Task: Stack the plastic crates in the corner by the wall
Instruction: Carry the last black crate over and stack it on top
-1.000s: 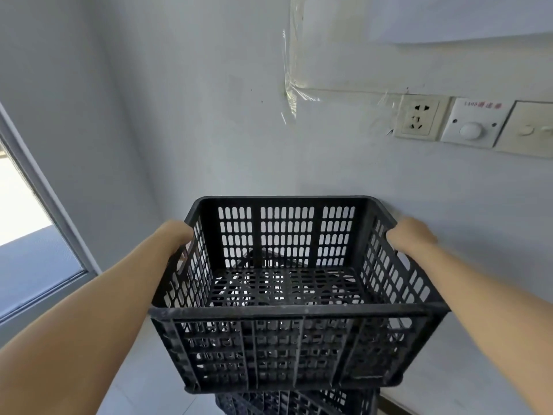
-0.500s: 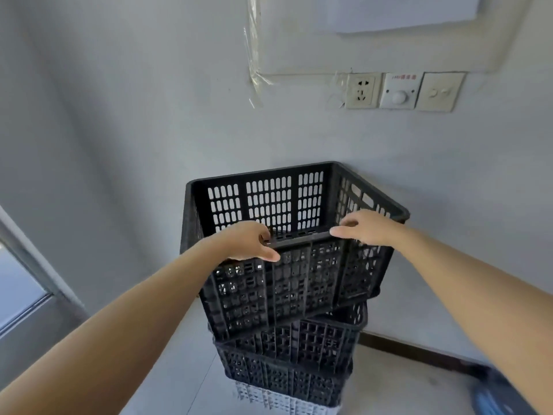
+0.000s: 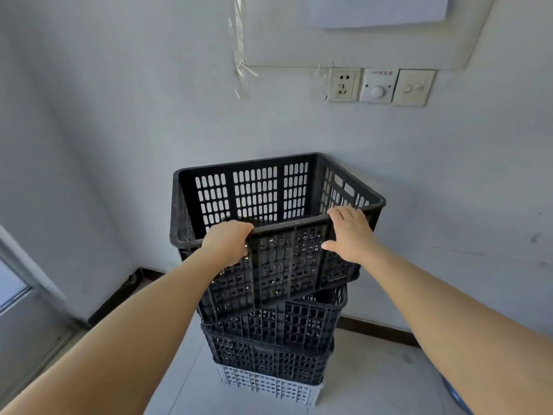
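Note:
A black plastic crate [image 3: 287, 265] sits askew on top of a stack in the corner, turned against the crates under it. Below it are two more black crates [image 3: 269, 351] and a white crate [image 3: 269, 384] at the bottom on the floor. My left hand [image 3: 229, 242] grips the near rim of the top crate, fingers curled over the edge. My right hand [image 3: 348, 232] rests on the same rim further right, fingers over the top and thumb spread along the front wall.
Two pale walls meet behind the stack, with a dark skirting board [image 3: 374, 327] at the floor. A socket [image 3: 343, 84] and two switches [image 3: 396, 86] are on the right wall above. A glass door frame [image 3: 18, 283] is at the left. A blue object [image 3: 457, 396] lies at bottom right.
The top crate went from being held at its sides to sitting on the stack. Both hands moved to its near rim, and I have backed away, showing the whole stack.

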Tool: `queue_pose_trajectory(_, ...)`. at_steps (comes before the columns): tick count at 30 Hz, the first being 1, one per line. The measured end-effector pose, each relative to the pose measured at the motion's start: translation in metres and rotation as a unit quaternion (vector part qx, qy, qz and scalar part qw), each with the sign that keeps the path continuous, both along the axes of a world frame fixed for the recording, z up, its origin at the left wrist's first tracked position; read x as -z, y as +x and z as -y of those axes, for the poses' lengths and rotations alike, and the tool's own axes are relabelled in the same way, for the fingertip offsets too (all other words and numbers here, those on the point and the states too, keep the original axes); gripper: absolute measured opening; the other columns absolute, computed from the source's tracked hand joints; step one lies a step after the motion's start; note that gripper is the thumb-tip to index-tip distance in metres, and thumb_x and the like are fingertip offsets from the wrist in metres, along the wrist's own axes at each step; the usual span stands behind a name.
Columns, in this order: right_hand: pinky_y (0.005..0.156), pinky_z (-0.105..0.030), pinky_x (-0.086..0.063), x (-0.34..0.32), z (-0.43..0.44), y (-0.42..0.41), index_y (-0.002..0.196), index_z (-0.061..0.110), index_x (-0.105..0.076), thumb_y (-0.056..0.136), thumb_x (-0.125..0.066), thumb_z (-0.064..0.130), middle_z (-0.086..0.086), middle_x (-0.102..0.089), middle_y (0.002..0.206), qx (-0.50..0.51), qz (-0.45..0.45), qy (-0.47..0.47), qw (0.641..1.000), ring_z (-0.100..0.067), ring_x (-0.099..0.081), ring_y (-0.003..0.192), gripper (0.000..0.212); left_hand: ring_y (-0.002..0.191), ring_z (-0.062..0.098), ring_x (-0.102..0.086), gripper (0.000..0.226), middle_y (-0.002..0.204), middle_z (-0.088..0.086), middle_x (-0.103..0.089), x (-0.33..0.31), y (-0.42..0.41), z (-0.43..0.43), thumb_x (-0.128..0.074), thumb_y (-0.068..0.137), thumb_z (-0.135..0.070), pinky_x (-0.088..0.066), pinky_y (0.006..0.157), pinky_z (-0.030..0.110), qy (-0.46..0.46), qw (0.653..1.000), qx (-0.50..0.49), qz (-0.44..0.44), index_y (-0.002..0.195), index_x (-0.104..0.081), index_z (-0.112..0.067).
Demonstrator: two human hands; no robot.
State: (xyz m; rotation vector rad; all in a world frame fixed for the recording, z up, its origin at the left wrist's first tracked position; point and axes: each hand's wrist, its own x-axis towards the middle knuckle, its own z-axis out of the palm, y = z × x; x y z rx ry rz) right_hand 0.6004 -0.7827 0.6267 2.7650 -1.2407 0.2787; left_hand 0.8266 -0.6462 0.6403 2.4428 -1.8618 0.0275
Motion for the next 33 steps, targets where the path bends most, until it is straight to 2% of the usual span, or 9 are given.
queue_pose_trajectory(6, 0.116, -0.038, -0.018, 0.011, -0.005, 0.001, 0.144, 0.007, -0.033, 0.088, -0.064, 0.034, -0.009, -0.038, 0.146, -0.025, 0.083, -0.027, 0.996, -0.028, -0.029, 0.137, 0.069, 0.074, 0.020, -0.058, 0.012, 0.077, -0.005, -0.060, 0.000, 0.005, -0.004, -0.060, 0.087, -0.017, -0.042, 0.075, 0.032, -0.020, 0.997, -0.028, 0.062, 0.087, -0.048, -0.020)
queue_pose_trajectory(10, 0.117, -0.043, -0.020, 0.028, -0.009, -0.016, 0.141, -0.005, -0.034, 0.081, -0.073, 0.024, -0.021, -0.037, 0.145, 0.030, 0.169, -0.047, 0.984, -0.037, -0.029, 0.137, 0.077, 0.103, 0.024, -0.054, 0.041, 0.106, 0.001, -0.058, 0.013, -0.001, -0.006, -0.063, 0.082, -0.013, -0.035, 0.097, 0.038, -0.060, 0.987, -0.040, 0.142, 0.120, -0.046, -0.018)
queue_pose_trajectory(13, 0.118, -0.042, -0.018, 0.031, -0.003, -0.028, 0.145, -0.007, -0.020, 0.083, -0.072, 0.022, -0.024, -0.020, 0.153, 0.110, 0.235, 0.027, 0.965, -0.037, -0.018, 0.142, 0.086, 0.109, 0.028, -0.050, 0.069, 0.117, 0.007, -0.054, 0.028, -0.012, -0.009, -0.065, 0.072, -0.004, -0.034, 0.102, 0.042, -0.121, 0.979, -0.007, 0.165, 0.134, -0.036, -0.013)
queue_pose_trajectory(17, 0.116, -0.045, -0.018, 0.035, 0.011, -0.030, 0.152, 0.009, -0.006, 0.083, -0.072, 0.028, -0.019, 0.006, 0.158, 0.169, 0.275, 0.111, 0.940, -0.036, -0.005, 0.145, 0.097, 0.109, 0.028, -0.051, 0.085, 0.117, 0.005, -0.054, 0.041, -0.008, -0.010, -0.080, 0.061, -0.035, -0.033, 0.101, 0.045, -0.135, 0.972, 0.011, 0.191, 0.132, -0.038, -0.015)
queue_pose_trajectory(19, 0.116, -0.050, -0.021, 0.038, 0.016, -0.026, 0.152, 0.018, -0.010, 0.080, -0.073, 0.036, -0.017, 0.009, 0.158, 0.184, 0.242, 0.110, 0.946, -0.038, -0.002, 0.145, 0.097, 0.095, 0.027, -0.055, 0.090, 0.104, 0.006, -0.057, 0.043, -0.002, -0.009, -0.086, 0.048, -0.031, -0.042, 0.091, 0.044, -0.151, 0.963, 0.019, 0.220, 0.123, -0.040, -0.014)
queue_pose_trajectory(23, 0.107, -0.051, -0.035, 0.036, 0.030, -0.020, 0.139, 0.014, -0.033, 0.078, -0.075, 0.035, -0.014, -0.008, 0.155, 0.166, 0.246, 0.087, 0.951, -0.039, -0.016, 0.140, 0.077, 0.077, 0.024, -0.052, 0.078, 0.087, 0.004, -0.054, 0.046, 0.004, -0.002, -0.082, 0.042, -0.008, -0.045, 0.073, 0.039, -0.198, 0.953, 0.028, 0.225, 0.109, -0.044, -0.014)
queue_pose_trajectory(27, 0.089, -0.043, -0.048, 0.022, 0.030, -0.016, 0.115, 0.004, -0.050, 0.078, -0.073, 0.043, -0.016, -0.041, 0.126, 0.186, 0.224, 0.016, 0.957, -0.038, -0.046, 0.109, 0.058, 0.077, 0.025, -0.053, 0.075, 0.087, 0.006, -0.055, 0.045, 0.020, 0.003, -0.084, 0.042, -0.007, -0.046, 0.072, 0.040, -0.192, 0.956, 0.040, 0.217, 0.105, -0.044, -0.013)
queue_pose_trajectory(30, 0.090, -0.042, -0.047, 0.026, 0.017, -0.011, 0.115, 0.004, -0.051, 0.079, -0.071, 0.044, -0.016, -0.043, 0.124, 0.202, 0.228, -0.009, 0.953, -0.038, -0.046, 0.107, 0.058, 0.077, 0.026, -0.053, 0.075, 0.087, 0.008, -0.056, 0.041, 0.035, 0.008, -0.087, 0.043, -0.013, -0.047, 0.072, 0.041, -0.168, 0.960, 0.058, 0.218, 0.104, -0.043, -0.013)
queue_pose_trajectory(33, 0.093, -0.043, -0.048, 0.034, 0.010, -0.010, 0.125, 0.002, -0.041, 0.078, -0.076, 0.033, -0.016, -0.033, 0.134, 0.199, 0.314, 0.007, 0.928, -0.037, -0.046, 0.112, 0.066, 0.085, 0.029, -0.053, 0.076, 0.093, 0.009, -0.055, 0.044, 0.038, 0.008, -0.085, 0.046, -0.012, -0.046, 0.080, 0.043, -0.194, 0.955, 0.048, 0.218, 0.109, -0.043, -0.012)
